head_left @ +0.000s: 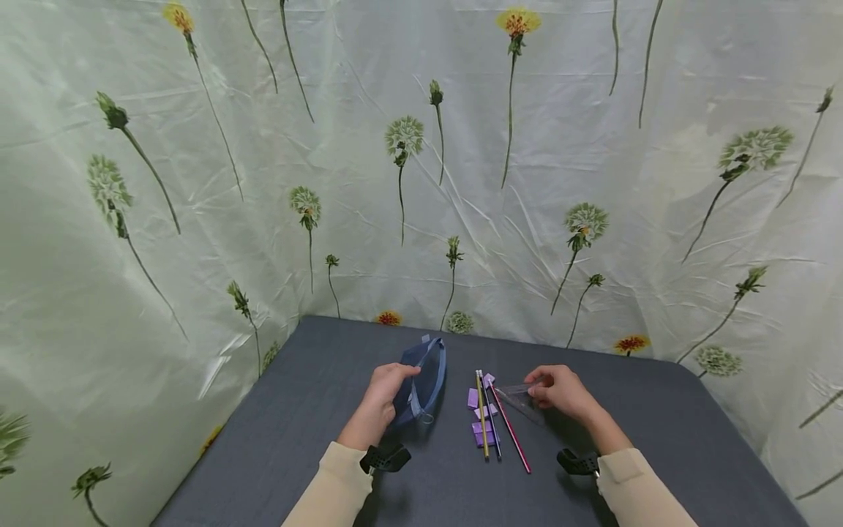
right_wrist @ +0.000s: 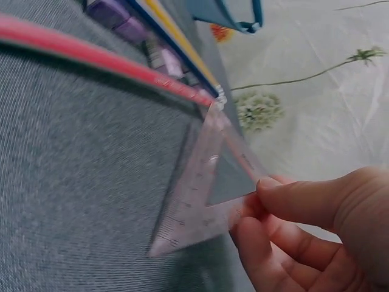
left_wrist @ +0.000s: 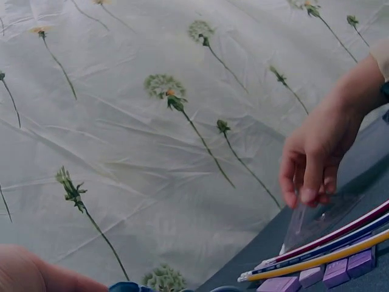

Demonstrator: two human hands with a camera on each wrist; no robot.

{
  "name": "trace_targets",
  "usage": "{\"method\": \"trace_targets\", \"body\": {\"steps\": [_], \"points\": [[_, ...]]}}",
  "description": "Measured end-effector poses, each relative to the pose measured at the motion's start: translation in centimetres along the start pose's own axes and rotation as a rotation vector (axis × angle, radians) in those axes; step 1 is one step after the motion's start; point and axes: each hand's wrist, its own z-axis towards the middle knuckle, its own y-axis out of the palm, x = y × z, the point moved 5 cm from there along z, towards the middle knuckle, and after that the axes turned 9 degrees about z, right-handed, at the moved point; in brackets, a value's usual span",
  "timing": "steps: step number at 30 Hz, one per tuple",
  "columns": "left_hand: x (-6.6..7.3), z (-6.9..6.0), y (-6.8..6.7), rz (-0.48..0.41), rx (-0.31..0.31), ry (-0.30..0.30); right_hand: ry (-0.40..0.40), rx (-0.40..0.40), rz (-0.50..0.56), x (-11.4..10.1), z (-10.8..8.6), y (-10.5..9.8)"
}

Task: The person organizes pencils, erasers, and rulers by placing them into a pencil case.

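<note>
In the head view my left hand (head_left: 378, 402) grips the near-left side of a blue zip pencil case (head_left: 432, 377), thumb on its edge. The case stands with its mouth spread, facing right. My right hand (head_left: 561, 389) pinches a clear plastic set square (right_wrist: 185, 228) by one corner, between thumb and fingers. Its opposite tip meets the end of a red pencil (right_wrist: 115, 64) in the right wrist view. A yellow pencil (head_left: 483, 421) and a dark blue pencil (head_left: 494, 428) lie beside the red one, across several purple erasers (head_left: 484, 438).
A dark grey cloth covers the table (head_left: 276, 439). Behind it and at both sides hangs a pale curtain (head_left: 356, 197) printed with dandelions. The pencils and erasers lie between my two hands.
</note>
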Motion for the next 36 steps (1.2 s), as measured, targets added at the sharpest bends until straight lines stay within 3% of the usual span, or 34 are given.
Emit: {"method": "trace_targets", "body": {"steps": [14, 29, 36], "points": [[0.2, 0.0, -0.3, -0.039, -0.035, -0.006, 0.030, 0.049, 0.268, -3.1, -1.6, 0.0], [0.4, -0.4, -0.6, -0.038, -0.041, -0.044, 0.033, 0.046, 0.348, -5.6, -2.1, 1.9], [0.4, -0.4, -0.5, -0.074, -0.062, -0.060, 0.005, 0.003, 0.378, -6.7, -2.0, 3.8]]}}
